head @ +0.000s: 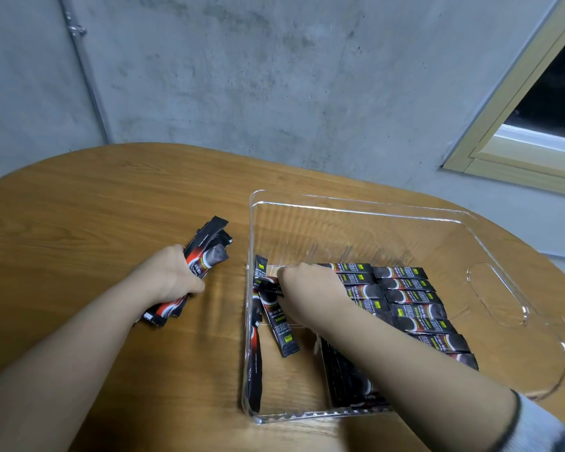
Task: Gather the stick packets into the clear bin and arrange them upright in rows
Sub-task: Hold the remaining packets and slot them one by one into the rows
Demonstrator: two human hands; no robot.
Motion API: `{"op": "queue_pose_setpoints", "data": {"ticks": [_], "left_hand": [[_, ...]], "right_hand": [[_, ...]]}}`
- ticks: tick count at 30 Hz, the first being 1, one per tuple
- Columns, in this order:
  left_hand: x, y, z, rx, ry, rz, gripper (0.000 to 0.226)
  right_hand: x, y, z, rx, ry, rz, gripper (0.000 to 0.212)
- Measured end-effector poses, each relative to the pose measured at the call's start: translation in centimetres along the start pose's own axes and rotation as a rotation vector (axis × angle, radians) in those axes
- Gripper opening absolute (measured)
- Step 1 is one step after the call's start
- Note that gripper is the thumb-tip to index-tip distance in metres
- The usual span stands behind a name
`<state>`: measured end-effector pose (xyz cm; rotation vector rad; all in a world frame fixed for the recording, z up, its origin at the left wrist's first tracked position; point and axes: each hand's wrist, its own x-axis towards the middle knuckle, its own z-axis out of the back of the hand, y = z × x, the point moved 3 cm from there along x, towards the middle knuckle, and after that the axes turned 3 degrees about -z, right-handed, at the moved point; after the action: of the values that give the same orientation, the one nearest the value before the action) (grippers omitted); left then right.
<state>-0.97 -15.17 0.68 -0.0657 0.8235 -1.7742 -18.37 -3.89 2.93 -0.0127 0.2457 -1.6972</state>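
The left hand is gripping a bundle of black-and-red stick packets in a closed fist, resting on the oval wooden desk just left of the clear plastic bin. The right hand is reaching inside the bin, pinching one slim black packet near its left wall. Two rows of dark packets are lying packed against each other along the bin's right half.
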Motion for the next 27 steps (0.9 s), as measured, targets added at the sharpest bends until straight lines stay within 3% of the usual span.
{"op": "queue_pose_setpoints", "data": {"ticks": [16,20,27], "left_hand": [[0.1,0.2,-0.1,-0.005,-0.014,-0.001,0.035],[0.2,0.4,-0.1,-0.023,-0.008,0.008,0.034],[0.2,0.2,-0.1,-0.023,-0.003,0.013,0.034]], "right_hand": [[1.3,-1.7,0.2,0.029,-0.005,-0.047,0.014],[1.8,-1.9,-0.1,0.121,0.008,-0.060,0.006],[1.9,-2.0,-0.3,0.243,0.052,-0.052,0.016]]}}
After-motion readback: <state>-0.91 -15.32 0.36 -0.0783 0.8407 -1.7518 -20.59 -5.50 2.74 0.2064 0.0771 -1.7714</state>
